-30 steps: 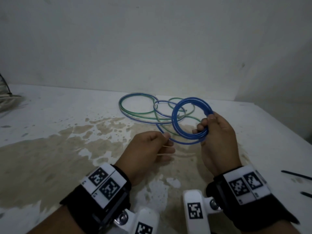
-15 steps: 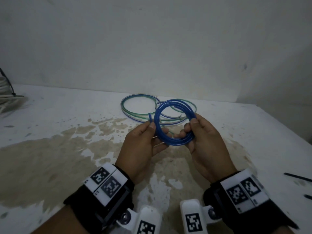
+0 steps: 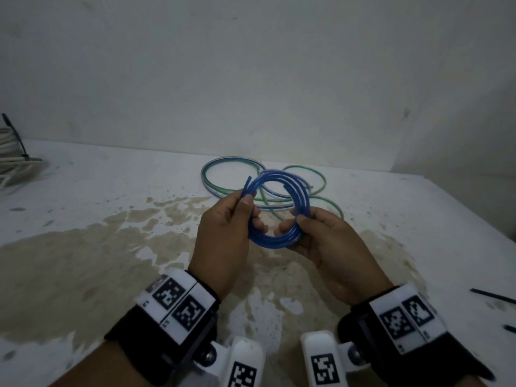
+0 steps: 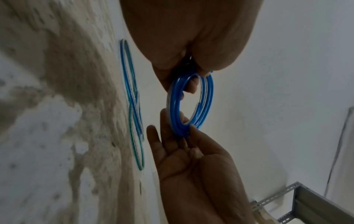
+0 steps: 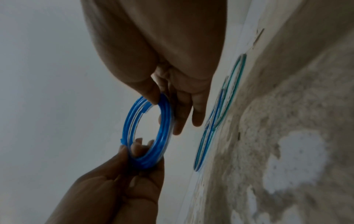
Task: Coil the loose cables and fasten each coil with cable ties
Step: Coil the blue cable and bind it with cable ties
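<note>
Blue cable (image 3: 279, 210), wound into a small coil of several turns, is up off the table (image 3: 83, 247) between our two hands. Our left hand (image 3: 223, 236) pinches the coil's left side between thumb and fingers, with one cut end poking up past the thumb. Our right hand (image 3: 326, 241) clamps the right side, thumb on top and fingers curled beneath. So each grip is closed on the coil.

By our reckoning this coil is wound but not yet fastened: we see no tie around it, and we cannot tell whether either hand holds one. Farther back on the table the green and blue cables (image 3: 279, 188) lie in loose overlapping loops, still to be coiled. Thin dark strips (image 3: 492, 298) at the right edge may be spare ties. A pale bundle (image 3: 11, 160) at the far left seems to carry a dark tie already.

We hold the ring tilted, its opening facing roughly toward us and upward, its plane running left to right between the hands.
</note>
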